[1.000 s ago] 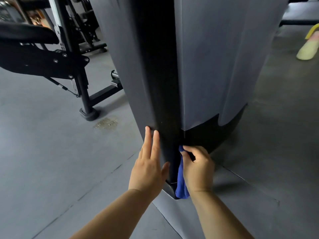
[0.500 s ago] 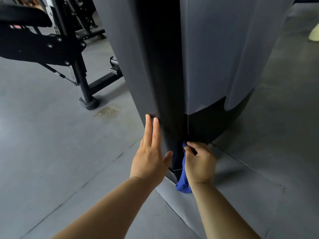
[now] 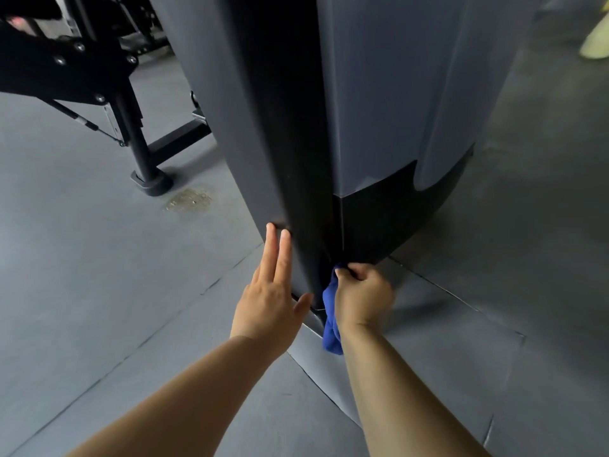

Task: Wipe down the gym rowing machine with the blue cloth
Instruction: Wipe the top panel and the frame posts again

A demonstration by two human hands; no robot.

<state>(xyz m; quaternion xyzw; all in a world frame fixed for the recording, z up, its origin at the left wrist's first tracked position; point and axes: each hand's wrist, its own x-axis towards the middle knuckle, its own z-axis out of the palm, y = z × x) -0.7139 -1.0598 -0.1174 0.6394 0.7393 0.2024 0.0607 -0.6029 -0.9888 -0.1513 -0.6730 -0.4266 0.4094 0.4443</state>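
Pinching the blue cloth (image 3: 331,321), the right hand (image 3: 364,296) has slid toward six o'clock to the base of the rowing machine (image 3: 379,94), likely finishing this strip, while the left hand (image 3: 268,301) stays flat, fingers pressed together.

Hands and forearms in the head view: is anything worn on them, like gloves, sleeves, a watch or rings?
Nothing worn shows. The left hand and right hand are ungloved, and both wrists are free of a watch or band. The left forearm and right forearm are uncovered down to the frame's bottom edge, with no sleeve in sight. No ring shows on the fingers in view.
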